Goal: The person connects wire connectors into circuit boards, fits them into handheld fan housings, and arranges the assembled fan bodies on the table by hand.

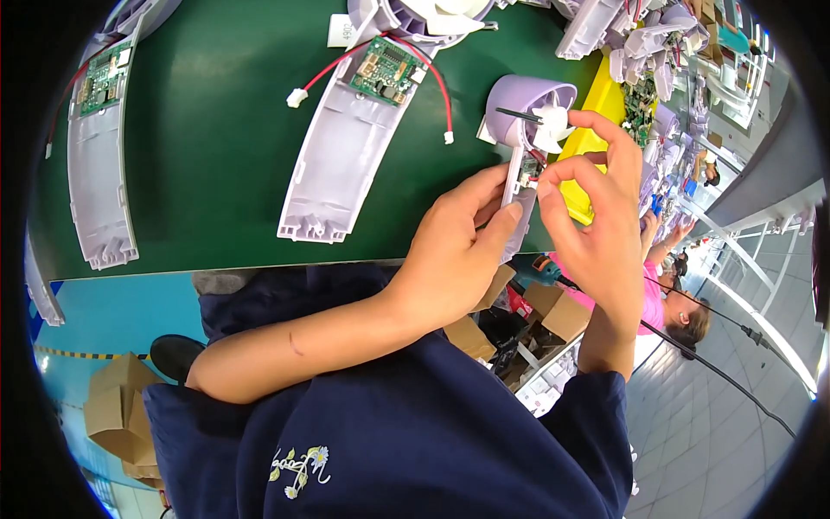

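Observation:
My left hand [471,238] is wrapped round the handle half of a lilac handheld fan housing [529,93], near the table's front edge. White fan blades [553,130] and a thin dark strip [519,115] show at its round head. A small circuit board [529,170] with red wire sits in the handle, partly hidden by my fingers. My right hand [601,203] is beside the board, thumb and index finger pinched together. What the pinch holds is too small to tell. Another finger of that hand reaches up beside the blades.
Two open fan handles [341,164] [99,164] with green boards and loose wires lie leftward on the green table [216,104]. A yellow tray [609,99] stands right of the fan, near piled lilac parts [666,39]. A person in pink [657,316] works at the right. Cardboard boxes [121,406] stand below.

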`<state>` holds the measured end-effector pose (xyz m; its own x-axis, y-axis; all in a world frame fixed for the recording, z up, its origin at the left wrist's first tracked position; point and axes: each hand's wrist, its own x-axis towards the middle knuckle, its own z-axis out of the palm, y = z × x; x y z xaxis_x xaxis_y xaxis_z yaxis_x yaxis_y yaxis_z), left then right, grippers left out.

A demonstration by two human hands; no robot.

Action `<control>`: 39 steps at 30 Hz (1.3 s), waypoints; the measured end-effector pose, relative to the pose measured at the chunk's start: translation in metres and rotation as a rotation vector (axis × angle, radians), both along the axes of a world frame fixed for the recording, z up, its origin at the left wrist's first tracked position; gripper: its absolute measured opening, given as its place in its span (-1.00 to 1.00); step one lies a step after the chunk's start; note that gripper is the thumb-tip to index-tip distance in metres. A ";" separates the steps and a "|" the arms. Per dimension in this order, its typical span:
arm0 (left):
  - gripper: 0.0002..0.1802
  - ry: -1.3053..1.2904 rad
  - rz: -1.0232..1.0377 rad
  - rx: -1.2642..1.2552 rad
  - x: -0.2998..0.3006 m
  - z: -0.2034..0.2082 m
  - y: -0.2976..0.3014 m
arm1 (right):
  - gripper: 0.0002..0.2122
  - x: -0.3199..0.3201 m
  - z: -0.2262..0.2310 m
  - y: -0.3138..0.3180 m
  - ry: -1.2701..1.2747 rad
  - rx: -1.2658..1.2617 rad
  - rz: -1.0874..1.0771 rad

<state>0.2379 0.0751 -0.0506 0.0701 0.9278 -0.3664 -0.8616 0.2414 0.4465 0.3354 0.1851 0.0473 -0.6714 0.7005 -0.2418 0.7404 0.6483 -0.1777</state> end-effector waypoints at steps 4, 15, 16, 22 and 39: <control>-0.60 -0.090 0.033 -0.053 0.003 0.005 0.000 | -0.93 -0.005 0.001 -0.004 -0.048 0.037 0.020; -0.58 -0.168 0.172 -0.056 0.019 0.005 0.008 | -0.90 -0.009 -0.003 -0.013 -0.123 0.194 0.075; -0.58 -0.169 0.174 -0.057 0.020 0.004 0.007 | -0.90 -0.010 -0.004 -0.014 -0.123 0.193 0.076; -0.65 -0.063 0.167 -0.085 0.018 0.007 0.007 | -0.88 -0.004 -0.006 -0.011 -0.098 0.158 0.039; -0.69 0.093 0.107 -0.175 0.018 0.014 0.013 | -0.83 0.001 0.007 -0.004 -0.102 0.199 0.265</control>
<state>0.2561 0.0885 -0.0362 -0.0670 0.8500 -0.5225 -0.8437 0.2313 0.4845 0.3367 0.1808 0.0546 -0.8158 0.5451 -0.1933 0.5489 0.8350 0.0383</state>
